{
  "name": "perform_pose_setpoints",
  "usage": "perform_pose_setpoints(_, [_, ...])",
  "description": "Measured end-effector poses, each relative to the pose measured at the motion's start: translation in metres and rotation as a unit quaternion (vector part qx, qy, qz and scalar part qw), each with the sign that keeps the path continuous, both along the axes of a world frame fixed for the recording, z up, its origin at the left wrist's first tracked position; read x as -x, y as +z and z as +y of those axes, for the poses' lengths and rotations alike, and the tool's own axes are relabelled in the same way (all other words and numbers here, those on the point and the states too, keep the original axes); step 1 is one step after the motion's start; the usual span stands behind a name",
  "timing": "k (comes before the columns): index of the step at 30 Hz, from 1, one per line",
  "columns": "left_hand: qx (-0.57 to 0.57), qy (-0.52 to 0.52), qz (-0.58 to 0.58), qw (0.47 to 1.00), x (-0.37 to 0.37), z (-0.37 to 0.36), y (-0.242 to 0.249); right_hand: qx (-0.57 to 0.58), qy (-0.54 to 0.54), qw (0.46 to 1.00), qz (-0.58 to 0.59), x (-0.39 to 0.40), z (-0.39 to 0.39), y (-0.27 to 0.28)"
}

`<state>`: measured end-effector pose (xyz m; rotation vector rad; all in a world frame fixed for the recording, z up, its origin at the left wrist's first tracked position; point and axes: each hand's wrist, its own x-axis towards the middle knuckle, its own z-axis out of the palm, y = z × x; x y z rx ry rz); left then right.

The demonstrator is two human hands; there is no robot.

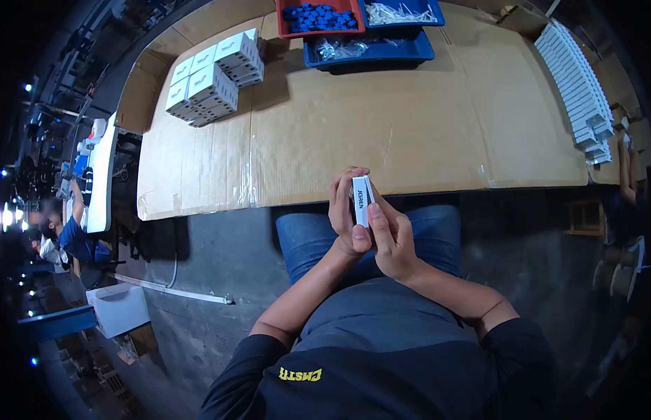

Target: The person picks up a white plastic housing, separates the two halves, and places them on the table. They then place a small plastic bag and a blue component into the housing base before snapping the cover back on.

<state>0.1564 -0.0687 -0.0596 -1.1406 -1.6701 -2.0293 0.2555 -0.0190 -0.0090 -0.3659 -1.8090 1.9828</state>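
Observation:
Between my two hands, above my lap at the table's near edge, is a small white box [361,202] with dark "JOREN" lettering on its narrow side. My left hand [348,213] wraps its left side, thumb at the lower end. On the other side my right hand [391,234] grips it, with the thumb pressed on the right edge. The palms and some fingers hide the rest of the box.
Stacked white boxes [203,87] stand at the back left of the cardboard-covered table [325,133]. A red bin [287,35] of blue parts and blue bins [427,50] sit at the back. White pieces [574,84] line the right side. Another person [77,234] sits far left.

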Motion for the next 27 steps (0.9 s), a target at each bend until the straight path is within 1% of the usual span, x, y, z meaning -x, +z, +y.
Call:
perform_pose_setpoints(1, [-0.001,-0.001,0.002,1.000,0.001,0.001,-0.003,-0.010,-0.006,1.000,0.001,0.001,0.000,-0.003])
perform_pose_setpoints(3, [-0.005,0.001,0.004,1.000,0.003,0.001,-0.011,0.012,0.001,1.000,-0.020,0.002,0.002,-0.007])
perform_pose_setpoints(6, [0.017,0.010,-0.015,1.000,0.006,-0.003,-0.015,0.015,0.008,0.999,-0.031,0.007,0.003,-0.009])
perform_pose_setpoints(7, [0.019,0.009,-0.035,0.999,0.005,-0.003,-0.015,0.012,0.010,0.999,-0.031,0.009,0.003,-0.009])
perform_pose_setpoints(9, [0.042,-0.010,-0.117,0.992,0.007,-0.003,-0.004,-0.049,0.025,0.998,-0.037,0.020,0.012,-0.008])
perform_pose_setpoints(10, [0.050,-0.009,-0.128,0.991,0.010,-0.002,-0.004,-0.080,0.036,0.995,-0.039,0.026,0.018,-0.008])
perform_pose_setpoints(12, [0.057,-0.026,-0.130,0.990,0.018,-0.002,-0.009,0.043,0.093,0.993,-0.062,0.028,0.031,-0.007])
perform_pose_setpoints(13, [0.058,-0.040,-0.149,0.986,0.019,-0.005,-0.011,-0.005,0.108,0.992,-0.061,0.027,0.040,-0.002])
perform_pose_setpoints(14, [0.055,-0.064,-0.193,0.978,0.019,-0.009,-0.010,-0.052,0.121,0.990,-0.059,0.026,0.048,0.003])
perform_pose_setpoints(15, [0.051,-0.085,-0.237,0.967,0.019,-0.012,-0.007,-0.036,0.139,0.989,-0.030,0.026,0.054,0.002])
perform_pose_setpoints(17, [-0.022,-0.149,-0.391,0.908,0.013,-0.011,0.023,-0.131,0.174,0.972,-0.088,0.024,0.060,0.025])
perform_pose_setpoints(18, [-0.093,-0.187,-0.449,0.869,0.016,-0.010,0.018,-0.179,0.188,0.959,-0.117,0.023,0.062,0.033])
perform_pose_setpoints(19, [-0.080,-0.186,-0.481,0.853,0.017,-0.011,0.016,-0.275,0.151,0.943,-0.112,0.022,0.064,0.018])
perform_pose_setpoints(20, [-0.067,-0.185,-0.513,0.835,0.018,-0.011,0.016,-0.332,0.114,0.933,-0.077,0.023,0.066,0.008])
perform_pose_setpoints(22, [-0.008,-0.219,-0.564,0.796,0.015,-0.009,0.020,-0.443,0.035,0.896,-0.005,0.027,0.075,-0.007])
perform_pose_setpoints(23, [0.022,-0.235,-0.587,0.775,0.013,-0.009,0.022,-0.450,0.029,0.893,0.006,0.029,0.080,-0.012])
perform_pose_setpoints(26, [0.031,-0.311,-0.649,0.694,0.004,-0.013,0.030,-0.431,0.028,0.898,0.089,0.040,0.087,-0.009])
perform_pose_setpoints(27, [0.069,-0.342,-0.655,0.670,0.005,-0.017,0.031,-0.465,0.049,0.878,0.103,0.041,0.093,-0.012])
